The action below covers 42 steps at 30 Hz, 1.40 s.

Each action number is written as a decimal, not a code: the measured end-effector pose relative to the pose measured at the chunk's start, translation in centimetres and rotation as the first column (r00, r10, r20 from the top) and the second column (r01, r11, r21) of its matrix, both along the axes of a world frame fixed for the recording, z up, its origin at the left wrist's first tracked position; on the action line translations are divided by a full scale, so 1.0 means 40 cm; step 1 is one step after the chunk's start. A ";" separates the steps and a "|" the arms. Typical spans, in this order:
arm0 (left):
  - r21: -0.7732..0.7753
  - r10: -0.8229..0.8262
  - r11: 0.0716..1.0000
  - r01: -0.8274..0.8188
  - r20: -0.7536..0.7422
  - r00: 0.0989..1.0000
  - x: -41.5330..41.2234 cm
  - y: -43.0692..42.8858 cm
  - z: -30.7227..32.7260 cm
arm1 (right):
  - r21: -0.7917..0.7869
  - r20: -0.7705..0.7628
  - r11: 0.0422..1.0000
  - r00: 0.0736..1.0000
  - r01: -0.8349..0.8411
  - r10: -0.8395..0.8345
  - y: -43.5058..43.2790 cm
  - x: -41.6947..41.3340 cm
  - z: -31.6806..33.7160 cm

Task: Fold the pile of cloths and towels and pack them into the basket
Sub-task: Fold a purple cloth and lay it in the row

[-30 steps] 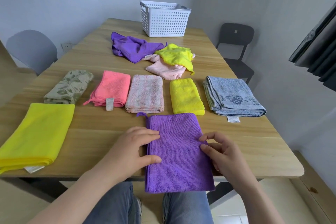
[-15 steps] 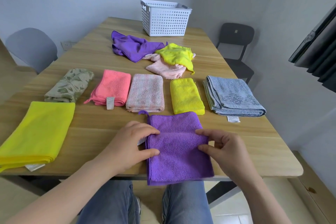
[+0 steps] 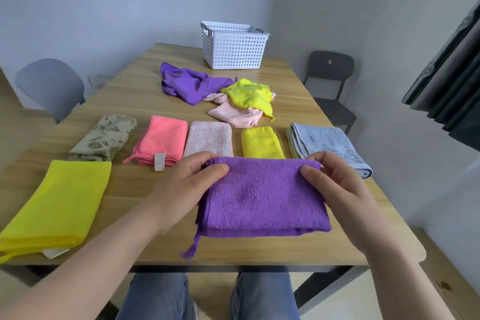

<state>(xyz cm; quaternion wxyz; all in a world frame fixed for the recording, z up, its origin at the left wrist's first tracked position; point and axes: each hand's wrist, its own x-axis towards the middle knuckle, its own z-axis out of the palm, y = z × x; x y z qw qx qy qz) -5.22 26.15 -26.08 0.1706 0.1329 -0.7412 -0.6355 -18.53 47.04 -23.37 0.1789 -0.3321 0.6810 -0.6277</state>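
Starting with the biggest thing, what carries the basket?

A wooden table [image 3: 135,78]. The white basket [image 3: 235,47] stands at its far end, with holes all over its walls.

And the largest cloth?

A folded yellow cloth [image 3: 59,202], well apart from the basket, toward the person and off to the basket's left. A folded blue towel [image 3: 327,145] lies nearer the basket, on its right.

Which one is being handled?

A folded purple cloth [image 3: 262,197], the piece farthest from the basket, straight toward the person from it. Its upper edge is lifted. I cannot tell whether its lower fold touches the table. A small loop [image 3: 191,247] hangs from its lower left corner.

What lies close to the basket?

A loose heap just in front of it: a crumpled purple cloth [image 3: 189,83], and a yellow-green cloth [image 3: 246,95] lying over a pale pink cloth [image 3: 233,114]. Between that heap and the held piece runs a row of folded ones, from the basket's left to its right: a leaf-print cloth [image 3: 104,139], a coral cloth [image 3: 163,140], a speckled pink towel [image 3: 209,141], a small yellow cloth [image 3: 259,143].

And the hands?

The left hand [image 3: 181,189] pinches the folded purple cloth at its upper left corner, thumb on the front, fingers behind. The right hand [image 3: 337,189] pinches the upper right corner the same way.
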 end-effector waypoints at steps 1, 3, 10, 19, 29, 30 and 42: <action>0.087 0.006 0.996 -0.012 0.062 0.998 -0.006 0.000 -0.009 | 0.027 0.031 0.999 0.999 0.033 -0.034 -0.014 -0.001 -0.010; 0.166 0.030 0.984 -0.060 0.176 0.984 -0.021 0.001 -0.045 | 0.145 0.023 0.986 0.996 0.080 -0.084 -0.049 -0.012 -0.057; -0.547 0.379 0.818 -0.178 0.280 0.882 -0.039 0.010 -0.125 | 0.444 -0.054 0.890 0.994 0.105 -0.090 -0.071 -0.056 -0.167; -0.790 -0.050 0.600 0.122 0.115 0.992 0.011 0.056 -0.133 | 0.488 -0.082 0.843 0.974 0.226 -0.213 -0.022 0.010 -0.137; -0.862 -0.019 0.501 -0.078 -0.101 0.995 0.017 0.026 -0.125 | 0.328 0.294 0.935 0.925 0.137 -0.239 -0.041 0.019 -0.172; -0.877 -0.043 0.479 -0.047 -0.077 0.996 0.024 0.025 -0.134 | 0.335 0.286 0.932 0.928 0.136 -0.239 -0.037 0.022 -0.176; -0.920 -0.104 0.373 -0.117 -0.166 0.981 0.034 0.033 -0.172 | 0.450 -0.105 0.853 0.964 0.263 -0.242 -0.028 0.034 -0.182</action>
